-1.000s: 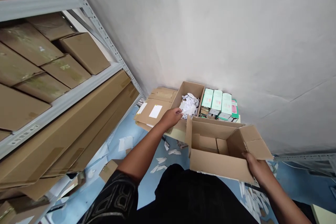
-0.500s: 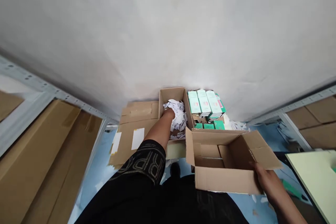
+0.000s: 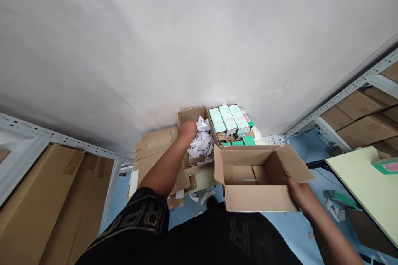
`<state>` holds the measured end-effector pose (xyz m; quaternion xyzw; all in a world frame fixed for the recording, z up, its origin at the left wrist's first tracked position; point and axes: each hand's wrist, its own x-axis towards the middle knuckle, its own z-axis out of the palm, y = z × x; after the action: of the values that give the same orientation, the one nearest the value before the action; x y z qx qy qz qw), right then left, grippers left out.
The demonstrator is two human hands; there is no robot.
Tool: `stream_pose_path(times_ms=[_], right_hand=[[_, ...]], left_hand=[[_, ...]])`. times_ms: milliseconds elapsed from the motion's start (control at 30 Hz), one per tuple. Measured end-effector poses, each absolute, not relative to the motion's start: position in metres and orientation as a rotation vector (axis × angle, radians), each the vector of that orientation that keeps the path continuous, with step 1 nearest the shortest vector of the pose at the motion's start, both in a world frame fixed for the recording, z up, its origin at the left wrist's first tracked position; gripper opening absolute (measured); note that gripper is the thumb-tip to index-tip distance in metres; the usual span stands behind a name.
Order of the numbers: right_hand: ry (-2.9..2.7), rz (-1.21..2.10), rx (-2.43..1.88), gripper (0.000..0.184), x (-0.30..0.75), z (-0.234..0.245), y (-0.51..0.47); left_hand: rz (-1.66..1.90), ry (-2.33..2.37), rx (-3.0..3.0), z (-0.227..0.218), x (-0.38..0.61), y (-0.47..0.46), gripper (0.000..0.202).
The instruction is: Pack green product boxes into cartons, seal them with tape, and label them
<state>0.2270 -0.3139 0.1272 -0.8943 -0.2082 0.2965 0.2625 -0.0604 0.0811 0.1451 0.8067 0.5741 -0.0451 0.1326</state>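
My right hand [image 3: 297,191] grips the near right corner of an open cardboard box [image 3: 261,198], whose flaps are spread and whose inside looks bare. To the left, another cardboard box [image 3: 192,112] stands against the wall, filled with crumpled white paper [image 3: 203,143]. My left hand [image 3: 187,130] is over this box's left side, fingers closed and curled at the edge of the paper; a tuft of it rises by the fingertips. The fingertips themselves are partly hidden.
Green-and-white cartons [image 3: 230,120] stand right of the paper-filled box. Flattened cardboard [image 3: 152,149] lies at its left. Shelving with large boxes [image 3: 59,198] flanks me on the left, more shelving [image 3: 342,95] on the right. A pale table [image 3: 363,178] is at the right; paper scraps [image 3: 207,195] litter the floor.
My left hand has risen and shifted left from deep in the paper, its fingers closed. My right hand still holds the open box. The view has shifted a little to the right.
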Motion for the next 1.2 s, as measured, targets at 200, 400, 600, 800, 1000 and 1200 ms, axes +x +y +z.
stream_pose_path(times_ms=[200, 400, 600, 800, 1000, 1200], right_hand=[[-0.67, 0.846, -2.39, 0.064, 0.255, 0.126, -0.317], [-0.805, 0.8, -2.349, 0.059, 0.294, 0.124, -0.344], [-0.709, 0.675, -2.383, 0.056, 0.333, 0.122, -0.408], [-0.353, 0.604, -2.291, 0.052, 0.378, 0.105, -0.49], [0.077, 0.437, -2.148, 0.059, 0.419, 0.082, -0.564], [0.413, 0.25, -2.087, 0.073, 0.465, 0.054, -0.61]], left_hand=[[0.711, 1.522, 2.468, 0.248, -0.082, -0.02, 0.031], [0.628, 1.007, 2.504, 0.286, -0.006, -0.156, 0.024], [-0.013, 0.857, 2.602, 0.233, 0.128, -0.218, 0.021], [-0.088, 0.455, 2.637, 0.207, 0.228, -0.253, 0.057], [0.259, -0.108, 2.512, 0.197, 0.305, -0.271, 0.032], [0.255, -0.374, 2.433, 0.165, 0.404, -0.26, 0.024]])
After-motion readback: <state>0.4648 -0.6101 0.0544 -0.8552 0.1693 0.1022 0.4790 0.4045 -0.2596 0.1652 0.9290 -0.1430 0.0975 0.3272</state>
